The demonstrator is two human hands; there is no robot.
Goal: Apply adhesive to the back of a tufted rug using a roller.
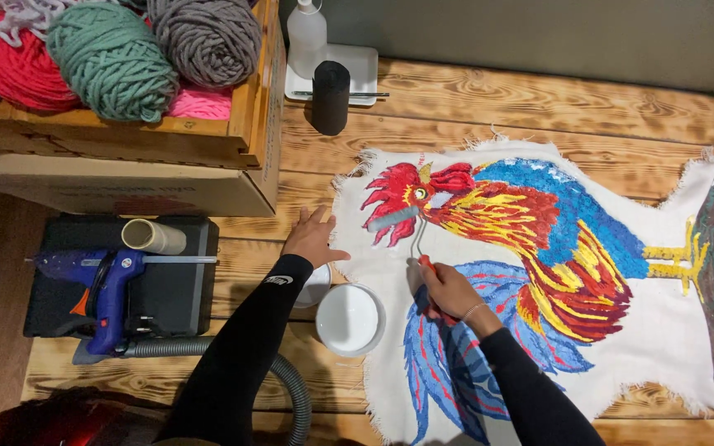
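A tufted rooster rug [539, 248] in red, yellow and blue on white backing cloth lies across the wooden table. My right hand [444, 291] grips the red handle of a small paint roller [398, 220]; its grey roller rests on the rooster's red wattle, near the beak. My left hand [311, 239] lies flat, fingers spread, on the cloth's left edge. A white tub [350, 319] stands between my forearms, with a white lid [317, 285] partly under my left wrist.
A wooden crate [126, 132] holds red, green, grey and pink yarn balls at the top left. A blue glue gun [105, 285] and a cardboard tube [152, 237] lie on a black case. A black cylinder [330, 97], a clear bottle [306, 35] and a grey hose [291, 388] are nearby.
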